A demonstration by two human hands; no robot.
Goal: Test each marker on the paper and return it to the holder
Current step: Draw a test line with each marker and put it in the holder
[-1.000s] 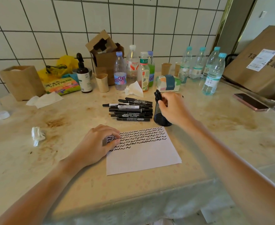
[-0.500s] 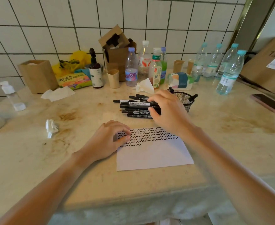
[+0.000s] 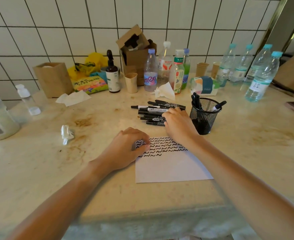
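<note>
The right hand curls fingers over the marker pile, its markers lying crosswise. The left hand, fingers curled, pins the paper.

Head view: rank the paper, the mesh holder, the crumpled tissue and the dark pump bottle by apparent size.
1. Paper
2. Mesh holder
3. Dark pump bottle, farther back, so uncertain against the holder
4. Crumpled tissue

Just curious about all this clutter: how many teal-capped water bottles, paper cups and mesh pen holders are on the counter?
Teal-capped water bottles: 4
Paper cups: 3
Mesh pen holder: 1
Total: 8
</note>
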